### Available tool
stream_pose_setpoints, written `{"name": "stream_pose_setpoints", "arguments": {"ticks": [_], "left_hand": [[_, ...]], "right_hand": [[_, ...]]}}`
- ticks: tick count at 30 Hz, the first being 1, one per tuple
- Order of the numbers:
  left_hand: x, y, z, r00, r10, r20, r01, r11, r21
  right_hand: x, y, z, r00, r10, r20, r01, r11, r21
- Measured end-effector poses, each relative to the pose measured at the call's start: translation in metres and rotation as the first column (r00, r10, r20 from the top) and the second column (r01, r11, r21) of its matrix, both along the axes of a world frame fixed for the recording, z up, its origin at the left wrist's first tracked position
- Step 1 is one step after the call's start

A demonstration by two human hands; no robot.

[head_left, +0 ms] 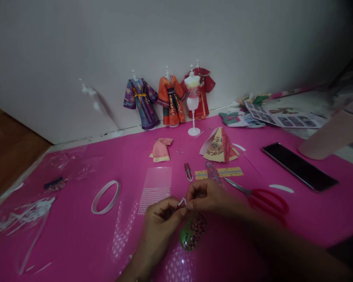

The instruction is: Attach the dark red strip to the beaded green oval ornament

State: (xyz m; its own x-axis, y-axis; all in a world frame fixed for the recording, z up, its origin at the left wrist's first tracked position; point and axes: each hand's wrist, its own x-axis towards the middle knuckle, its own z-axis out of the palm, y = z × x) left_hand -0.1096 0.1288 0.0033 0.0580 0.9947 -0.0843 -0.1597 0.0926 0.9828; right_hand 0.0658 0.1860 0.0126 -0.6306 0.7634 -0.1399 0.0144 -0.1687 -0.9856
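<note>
Your left hand (pixel 161 221) has bare pink tabletop (pixel 82 239) to slide across toward your left, up to the white ring (pixel 118 190). Straight ahead of it, the bead sheet (pixel 156 192) lies in the way. Below your hands, the green dish (pixel 187 237) blocks a straight drop. Beyond your right hand (pixel 207 197), the yellow strip (pixel 231 172) and scissors (pixel 250 192) crowd your path; past the scissors, you have a gap before the phone (pixel 300 166).
</note>
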Motion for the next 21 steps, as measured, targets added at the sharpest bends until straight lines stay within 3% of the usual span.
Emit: {"name": "stream_pose_setpoints", "arguments": {"ticks": [12,21], "left_hand": [[-0.0001,-0.0008,-0.0012,1.000,-0.005,0.007,0.005,1.000,-0.004],[-0.0010,-0.0009,-0.0001,1.000,-0.015,0.001,0.015,1.000,-0.013]], "right_hand": [[0.0009,-0.0010,0.0026,0.995,0.014,-0.097,-0.024,0.994,-0.103],[0.0015,-0.0009,-0.0025,0.997,0.034,-0.062,-0.036,0.999,-0.036]]}}
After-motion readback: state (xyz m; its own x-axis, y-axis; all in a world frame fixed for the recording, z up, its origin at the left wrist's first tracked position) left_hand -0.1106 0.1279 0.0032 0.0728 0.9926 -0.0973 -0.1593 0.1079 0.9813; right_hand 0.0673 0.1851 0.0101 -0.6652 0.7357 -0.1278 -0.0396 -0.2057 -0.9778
